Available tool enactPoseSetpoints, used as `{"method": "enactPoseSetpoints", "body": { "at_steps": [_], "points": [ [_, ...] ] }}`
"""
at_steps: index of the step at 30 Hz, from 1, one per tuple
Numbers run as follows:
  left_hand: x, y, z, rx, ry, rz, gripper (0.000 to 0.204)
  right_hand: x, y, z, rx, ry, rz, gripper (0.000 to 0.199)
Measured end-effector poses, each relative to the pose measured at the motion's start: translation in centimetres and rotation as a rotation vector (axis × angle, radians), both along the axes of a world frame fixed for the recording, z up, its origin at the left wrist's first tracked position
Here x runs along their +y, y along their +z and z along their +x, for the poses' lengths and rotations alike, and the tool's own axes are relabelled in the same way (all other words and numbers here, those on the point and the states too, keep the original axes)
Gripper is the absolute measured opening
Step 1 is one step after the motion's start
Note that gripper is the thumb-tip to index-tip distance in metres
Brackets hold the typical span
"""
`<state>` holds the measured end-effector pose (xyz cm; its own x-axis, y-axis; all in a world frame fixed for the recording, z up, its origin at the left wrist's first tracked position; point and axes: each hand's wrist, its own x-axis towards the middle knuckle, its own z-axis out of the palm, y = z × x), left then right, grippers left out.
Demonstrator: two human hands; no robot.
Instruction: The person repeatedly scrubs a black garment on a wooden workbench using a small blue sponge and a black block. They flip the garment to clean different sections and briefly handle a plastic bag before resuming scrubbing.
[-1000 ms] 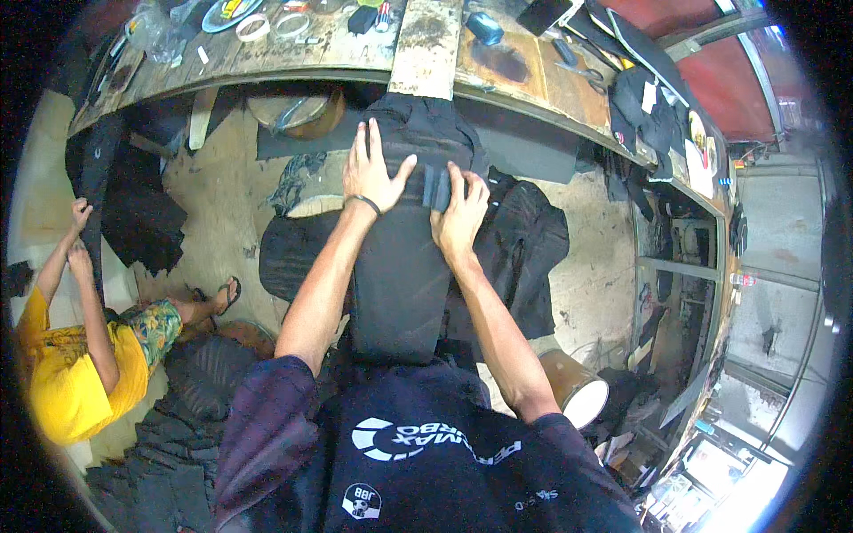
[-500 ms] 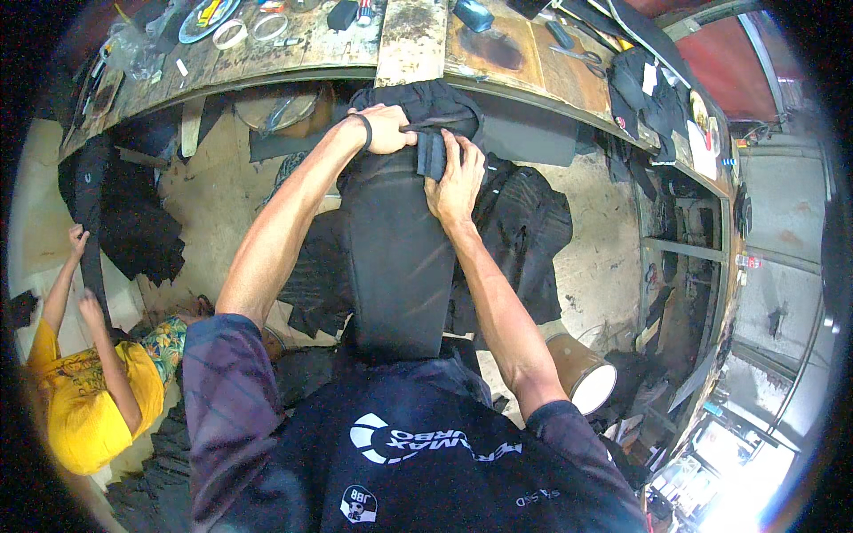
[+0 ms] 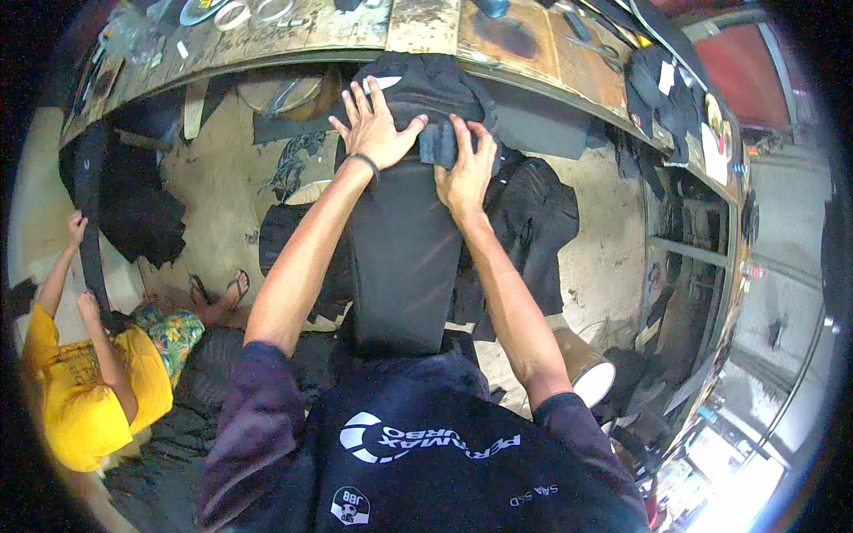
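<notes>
A black garment (image 3: 426,75) lies bunched over the far end of a long, smooth black form (image 3: 404,266) that runs from my body toward the bench. My left hand (image 3: 378,133) presses on the garment, fingers spread and palm down, with a dark band at its wrist. A small whitish patch (image 3: 384,82) shows beside its fingertips. Just to the right, my right hand (image 3: 469,169) grips a small dark grey block (image 3: 432,144) and rests it against the black cloth. The block's right side is hidden by the fingers.
A stained wooden bench (image 3: 338,35) crosses the far side, with scissors (image 3: 597,49) and tape rolls on it. More black garments (image 3: 533,231) hang at the right of the form. A drum (image 3: 586,369) stands lower right. At left a person in yellow (image 3: 98,391) handles dark cloth.
My left hand has gone from closed on the cloth to spread flat on it. My right hand keeps the block at nearly the same spot. The view has shifted slightly.
</notes>
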<state>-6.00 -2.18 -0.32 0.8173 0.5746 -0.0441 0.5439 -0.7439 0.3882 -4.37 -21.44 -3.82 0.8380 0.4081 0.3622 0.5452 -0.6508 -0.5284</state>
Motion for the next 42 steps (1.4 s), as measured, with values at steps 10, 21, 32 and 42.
{"method": "enactPoseSetpoints", "body": {
  "at_steps": [10, 21, 32, 42],
  "points": [
    [3.2, -1.6, 4.6, 0.081, 0.029, -0.303, 0.154, -0.8, 8.1, -7.3, 0.459, 0.926, 0.103, 0.078],
    [3.3, -2.6, 5.9, 0.049, 0.013, -0.188, 0.144, -3.7, 2.2, -12.5, 0.758, 0.984, 0.117, 0.055],
    [4.0, -2.4, 5.9, 0.066, 0.0, -0.169, 0.137, -2.5, 1.8, -9.5, 0.519, 0.957, 0.035, 0.062],
    [4.8, -2.7, 6.9, 0.153, 0.024, -0.229, 0.14, -0.5, 3.1, -3.4, 0.658, 0.925, 0.151, 0.063]
  ]
}}
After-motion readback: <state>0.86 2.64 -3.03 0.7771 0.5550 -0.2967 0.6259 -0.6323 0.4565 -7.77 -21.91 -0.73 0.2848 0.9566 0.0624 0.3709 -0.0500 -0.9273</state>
